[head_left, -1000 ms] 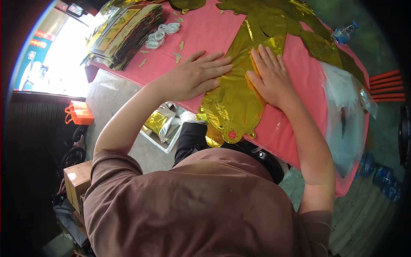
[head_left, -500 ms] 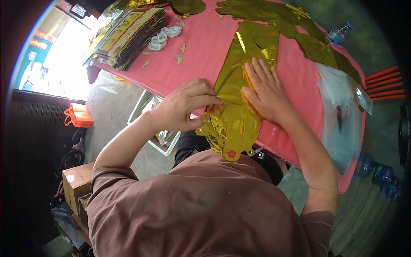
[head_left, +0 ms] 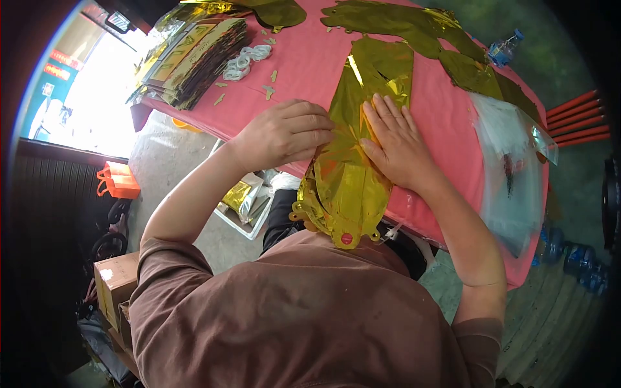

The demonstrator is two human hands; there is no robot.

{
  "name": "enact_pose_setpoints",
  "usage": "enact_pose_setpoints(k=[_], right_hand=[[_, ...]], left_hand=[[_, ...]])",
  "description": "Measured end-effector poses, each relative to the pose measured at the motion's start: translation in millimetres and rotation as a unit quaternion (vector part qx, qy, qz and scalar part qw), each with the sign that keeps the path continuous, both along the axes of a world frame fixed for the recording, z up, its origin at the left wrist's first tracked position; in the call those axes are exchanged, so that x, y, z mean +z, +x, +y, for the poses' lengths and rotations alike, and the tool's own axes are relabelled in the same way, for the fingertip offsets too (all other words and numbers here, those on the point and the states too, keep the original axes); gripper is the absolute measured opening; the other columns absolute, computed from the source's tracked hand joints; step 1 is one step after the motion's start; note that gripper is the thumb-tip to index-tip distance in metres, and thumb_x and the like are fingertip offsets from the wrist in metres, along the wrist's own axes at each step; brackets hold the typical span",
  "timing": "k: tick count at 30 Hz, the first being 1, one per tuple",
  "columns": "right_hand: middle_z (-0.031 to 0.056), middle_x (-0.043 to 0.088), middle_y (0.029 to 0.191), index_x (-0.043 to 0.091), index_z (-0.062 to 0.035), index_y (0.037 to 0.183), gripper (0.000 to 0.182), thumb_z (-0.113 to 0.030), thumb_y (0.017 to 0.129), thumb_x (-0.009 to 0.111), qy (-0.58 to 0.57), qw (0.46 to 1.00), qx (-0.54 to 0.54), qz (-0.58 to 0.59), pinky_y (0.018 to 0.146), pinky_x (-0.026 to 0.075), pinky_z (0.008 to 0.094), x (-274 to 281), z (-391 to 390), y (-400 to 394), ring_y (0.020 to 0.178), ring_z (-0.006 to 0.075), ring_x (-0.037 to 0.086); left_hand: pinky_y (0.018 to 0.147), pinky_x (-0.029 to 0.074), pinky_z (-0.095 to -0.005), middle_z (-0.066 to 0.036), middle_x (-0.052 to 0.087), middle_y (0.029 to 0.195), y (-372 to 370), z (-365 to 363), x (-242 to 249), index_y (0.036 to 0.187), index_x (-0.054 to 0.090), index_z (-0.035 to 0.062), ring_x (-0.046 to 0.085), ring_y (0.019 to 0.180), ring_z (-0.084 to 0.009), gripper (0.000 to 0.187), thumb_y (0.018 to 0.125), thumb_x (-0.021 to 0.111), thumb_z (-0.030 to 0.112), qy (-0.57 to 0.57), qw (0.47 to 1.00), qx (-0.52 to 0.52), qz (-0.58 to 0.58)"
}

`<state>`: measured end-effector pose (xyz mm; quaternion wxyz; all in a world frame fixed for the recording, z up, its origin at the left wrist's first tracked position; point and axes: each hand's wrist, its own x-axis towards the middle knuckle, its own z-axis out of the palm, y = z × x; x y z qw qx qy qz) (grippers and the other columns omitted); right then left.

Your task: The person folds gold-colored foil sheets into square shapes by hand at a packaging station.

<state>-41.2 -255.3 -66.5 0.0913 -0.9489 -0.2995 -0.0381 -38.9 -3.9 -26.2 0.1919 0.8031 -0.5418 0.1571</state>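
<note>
A shiny gold foil sheet (head_left: 352,187) lies over the near edge of the pink-covered table (head_left: 446,136), its lower end hanging toward my body with a red round mark and small tabs. My right hand (head_left: 398,142) rests flat on the foil with its fingers stretched out. At the foil's left edge, my left hand (head_left: 284,134) has its fingertips pinched together on the foil's border. More gold foil pieces (head_left: 388,22) are spread along the far side of the table.
Flat packages (head_left: 200,61) are stacked at the back left beside white ring-shaped bundles (head_left: 239,63) and small scraps. Clear plastic bags (head_left: 511,174) drape the right edge. A plastic bottle (head_left: 504,48) is at the far right. A white bin (head_left: 249,223) sits below the table.
My left hand has moved up along the foil's left edge, and its fingers have closed together. My right hand stays flat on the foil. The view has shifted slightly.
</note>
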Motion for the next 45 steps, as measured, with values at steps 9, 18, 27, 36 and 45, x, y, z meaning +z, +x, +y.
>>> enact_pose_setpoints(k=[9, 18, 27, 36, 45], right_hand=[[0.0159, 0.021, 0.147, 0.024, -0.0073, 0.142, 0.060, -0.037, 0.092, 0.039, 0.003, 1.000, -0.004, -0.001, 0.111, 0.012, 0.0437, -0.3, 0.9, -0.3, 0.137, 0.0300, 0.018], [0.0154, 0.027, 0.145, 0.031, -0.0066, 0.139, 0.055, -0.028, 0.091, 0.047, 0.208, 0.972, 0.022, 0.104, 0.112, 0.011, 0.0414, 1.8, -11.7, 8.3, 0.137, 0.0288, 0.019], [0.0135, 0.041, 0.138, 0.049, -0.0074, 0.126, 0.058, 0.003, 0.070, 0.060, 0.139, 0.983, 0.091, 0.076, 0.106, 0.032, 0.0389, 42.1, -44.2, -16.0, 0.129, 0.0306, 0.037], [0.0094, 0.062, 0.100, 0.064, -0.0031, 0.098, 0.030, 0.000, 0.068, 0.065, 0.187, 0.963, 0.194, -0.027, 0.080, 0.047, 0.0369, 30.9, -19.4, -16.7, 0.092, 0.0287, 0.059], [0.0051, 0.064, 0.083, 0.064, 0.0000, 0.090, 0.019, -0.019, 0.088, 0.059, 0.455, 0.806, -0.139, 0.352, 0.068, 0.045, 0.0253, 17.1, -32.0, 22.6, 0.077, 0.0127, 0.060]], left_hand=[[0.081, 0.050, -0.0355, -0.008, 0.062, 0.100, 13.4, -7.4, -9.8, 0.095, 0.062, 0.0038, 0.058, 0.097, -0.0245, 0.028, 0.069, 0.063, 0.013, 0.021, 0.997, -0.032, -0.070], [0.080, 0.050, -0.0344, -0.008, 0.065, 0.099, 19.5, -7.4, -16.8, 0.094, 0.064, 0.0035, 0.061, 0.095, -0.0246, 0.024, 0.070, 0.063, 0.007, 0.017, 0.999, -0.048, 0.007], [0.073, 0.053, -0.0355, -0.012, 0.066, 0.090, 17.2, -9.8, -21.4, 0.092, 0.065, 0.0021, 0.063, 0.088, -0.0280, 0.021, 0.074, 0.060, -0.005, -0.092, 0.985, 0.016, 0.142], [0.072, 0.052, -0.0347, -0.013, 0.065, 0.089, 19.8, -11.2, -19.2, 0.092, 0.065, 0.0022, 0.063, 0.083, -0.0285, 0.020, 0.074, 0.060, -0.005, -0.106, 0.980, 0.008, 0.166], [0.048, 0.041, -0.0190, 0.003, 0.058, 0.066, 67.2, -15.2, -15.2, 0.078, 0.064, 0.0068, 0.049, 0.050, -0.0028, 0.012, 0.082, 0.067, 0.018, -0.065, 0.873, 0.118, 0.469]])
